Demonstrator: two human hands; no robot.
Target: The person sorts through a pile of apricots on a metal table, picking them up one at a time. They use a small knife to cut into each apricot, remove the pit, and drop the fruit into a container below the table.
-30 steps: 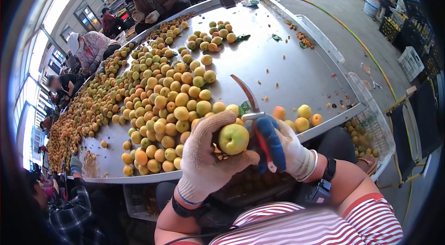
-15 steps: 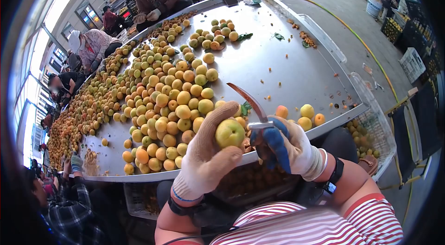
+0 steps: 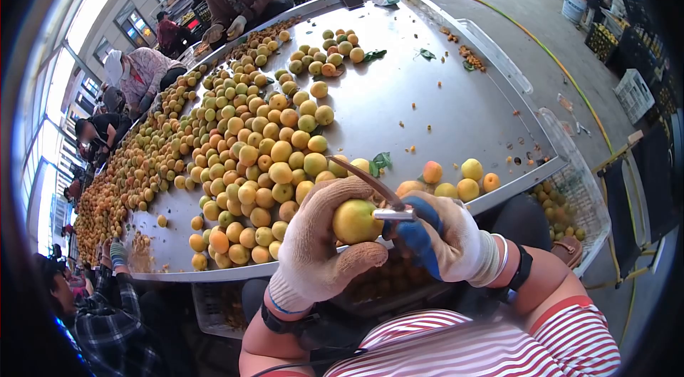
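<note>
Left hand (image 3: 313, 252), in a tan knitted glove with a white cuff: fingers and thumb curl around a round yellow-green fruit (image 3: 353, 222), clamped on it from the left. Fruit sits in front of the torso, just past the worktop's near edge. Its right side is bare of fingers, probably so that the tool can reach it while the palm backs it up.

Right hand (image 3: 452, 238), pale glove with blue-coated fingers: closed on a curved-bladed tool with a silver metal end (image 3: 394, 214). Handle hidden in the fist. The silver end meets the fruit's right side, or nearly; exact contact unclear. The thin curved blade slants up and left, beyond the left fingers; this grip appears to keep its edge off the fruit.

Grey metal worktop (image 3: 456, 127): a broad heap of yellow-orange fruits (image 3: 260, 152) to the left, seemingly within easy reach of the left hand. A small cluster of yellow and orange fruits (image 3: 468, 189) near the edge, beyond the right hand. Dark green leaf (image 3: 382, 161) just past the blade.
</note>
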